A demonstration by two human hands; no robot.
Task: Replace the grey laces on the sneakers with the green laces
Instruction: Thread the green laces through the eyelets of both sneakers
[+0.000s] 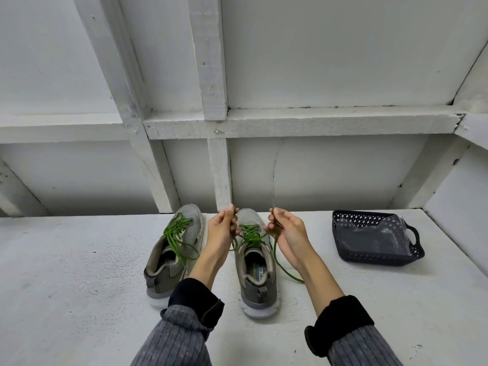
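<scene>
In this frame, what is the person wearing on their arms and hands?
Both hands, left hand and right hand, are bare, with no gloves. Each forearm is bare up to a turned-back black cuff; above it comes a grey ribbed sleeve. No rings or watch show.

Grey mesh-cloth sneakers [253, 260] with woven green laces [179, 233] on a rough, matt white-painted surface [79, 273]; perforated dark plastic basket [380, 249] right, glossy film inside
</scene>
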